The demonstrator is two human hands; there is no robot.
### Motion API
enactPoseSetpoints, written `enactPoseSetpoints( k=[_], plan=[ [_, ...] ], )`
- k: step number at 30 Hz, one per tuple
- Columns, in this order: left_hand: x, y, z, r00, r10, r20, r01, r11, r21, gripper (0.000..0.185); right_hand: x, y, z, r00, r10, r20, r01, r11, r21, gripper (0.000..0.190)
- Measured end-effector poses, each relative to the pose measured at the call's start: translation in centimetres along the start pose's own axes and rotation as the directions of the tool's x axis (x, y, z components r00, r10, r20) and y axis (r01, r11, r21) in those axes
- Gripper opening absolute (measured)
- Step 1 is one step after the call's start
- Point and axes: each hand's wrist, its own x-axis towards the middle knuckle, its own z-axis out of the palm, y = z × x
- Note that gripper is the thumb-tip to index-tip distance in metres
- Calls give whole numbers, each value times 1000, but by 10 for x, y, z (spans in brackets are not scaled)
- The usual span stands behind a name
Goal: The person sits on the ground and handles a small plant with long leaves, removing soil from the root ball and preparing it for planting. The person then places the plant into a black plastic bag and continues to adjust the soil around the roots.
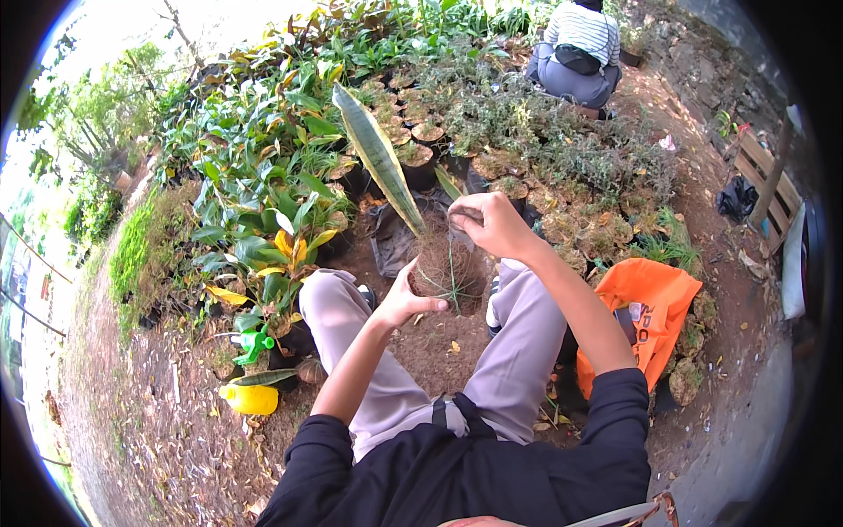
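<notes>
A brown fibrous root ball point(444, 273), wrapped with green string point(452, 280), is held up between my knees. My left hand point(409, 300) grips its lower left side, with the thumb below. One tall snake plant leaf point(379, 155) with yellow edges rises from its top and leans to the left. My right hand point(489, 222) is at the upper right of the ball, its thumb and fingertips pinched together on what looks like the string. A shorter leaf point(448, 182) shows behind that hand. Dark plastic sheeting point(390, 244) lies on the soil behind the ball.
At left are a green sprayer head point(253, 344), a yellow bottle point(250, 399) and another snake plant leaf point(267, 377). An orange bag point(658, 296) lies at right. Potted plants point(421, 155) fill the ground ahead. A person point(579, 56) crouches at top right, near a wooden pallet point(767, 181).
</notes>
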Motion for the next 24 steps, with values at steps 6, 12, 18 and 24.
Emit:
enactPoseSetpoints(
  k=[6, 12, 18, 24],
  plan=[
    [-1, 0, 2, 999, -27, -41, 26, 999, -21, 82, 3, -17, -9, 993, -57, -100, 61, 997, 37, 11],
    [4, -28, -9, 999, -3, -35, -2, 989, -150, 81, 5, -21, -12, 990, -64, -126, 66, 998, 10, 10],
    [6, -38, -12, 998, -10, -64, 2, 992, -123, 78, 3, -28, -10, 984, -93, -152, 99, 995, 29, 9],
    [6, -23, 0, 998, -25, -63, 16, 990, -139, 78, 1, -49, -9, 973, -178, -144, 186, 982, 39, 11]
  ],
)
